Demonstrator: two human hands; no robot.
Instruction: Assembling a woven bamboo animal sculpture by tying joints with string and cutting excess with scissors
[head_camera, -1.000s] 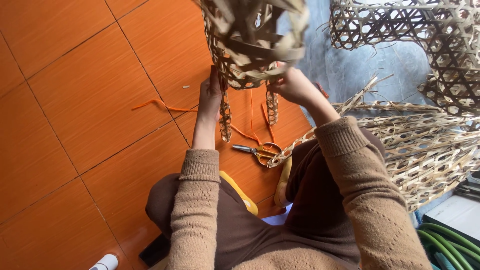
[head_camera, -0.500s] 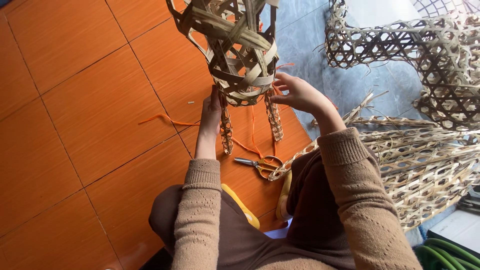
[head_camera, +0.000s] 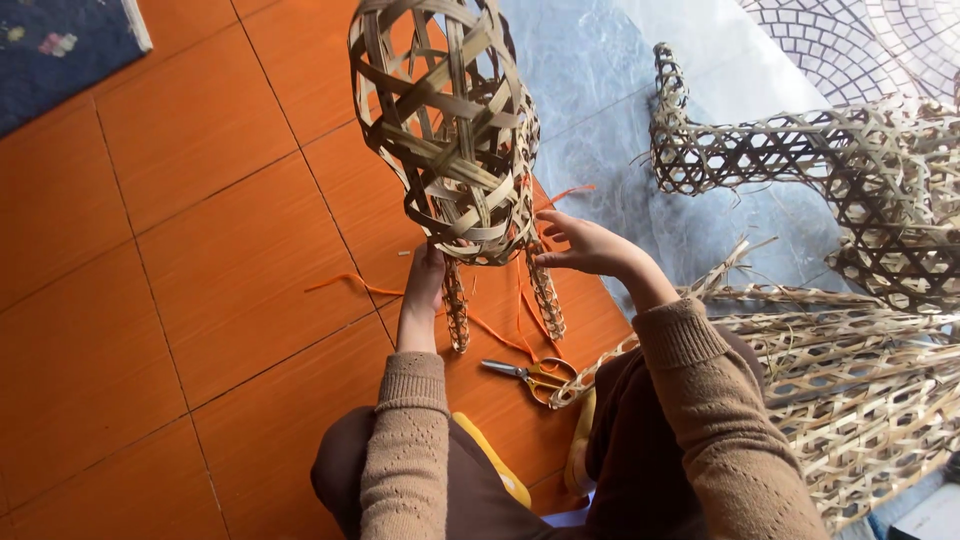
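— Two hands on that woven bamboo frame (head_camera: 450, 130)?
— Yes. The left hand (head_camera: 425, 285) has its fingers closed around its lower edge; the right hand (head_camera: 585, 245) touches its side, fingers spread.
— Where's it standing?
— On the orange tiled floor (head_camera: 200, 250), its woven legs down, scissors (head_camera: 535, 375) just beside.

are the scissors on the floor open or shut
Shut, as far as shows: the scissors lie flat on the orange tile floor, blades together in a single point toward the left, yellow handles side by side. Neither hand touches them.
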